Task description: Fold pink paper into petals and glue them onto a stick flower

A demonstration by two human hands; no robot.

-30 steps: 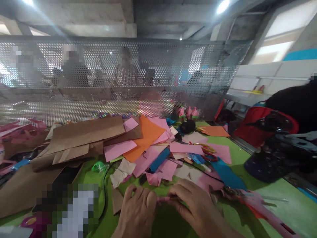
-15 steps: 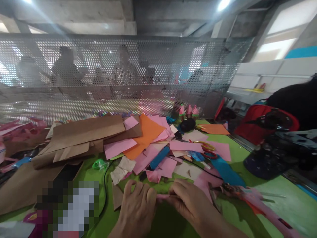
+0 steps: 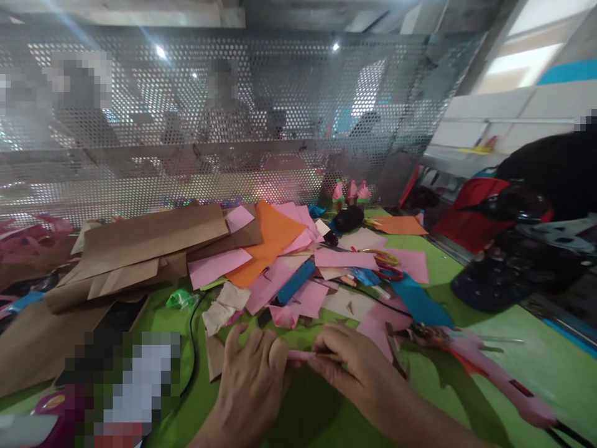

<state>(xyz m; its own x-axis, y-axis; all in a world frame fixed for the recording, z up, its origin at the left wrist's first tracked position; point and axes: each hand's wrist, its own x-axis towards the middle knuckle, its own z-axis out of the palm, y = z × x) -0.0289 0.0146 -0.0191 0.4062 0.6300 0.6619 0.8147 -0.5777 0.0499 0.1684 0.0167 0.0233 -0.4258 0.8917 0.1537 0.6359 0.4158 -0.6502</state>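
My left hand [image 3: 249, 379] and my right hand [image 3: 354, 367] rest low in the middle of the green table [image 3: 489, 367], close together. Between their fingertips they pinch a thin rolled pink paper strip [image 3: 302, 356] that lies across a green sheet. Both hands have curled fingers pressed on that strip. Just beyond them lies a heap of pink paper pieces [image 3: 298, 302] and an orange sheet [image 3: 273, 239].
Brown paper sheets [image 3: 140, 239] pile up at the left. A pink glue gun [image 3: 494, 379] lies at the right, scissors [image 3: 385, 264] and a blue tool [image 3: 296, 281] among the scraps. A perforated metal screen [image 3: 233, 118] stands behind the table, with people beyond it. A person in black [image 3: 545, 168] sits at the right.
The view has tipped down a little, so everything sits higher in the frame. My hands stay on the pink strip, fingers shifted slightly along it.
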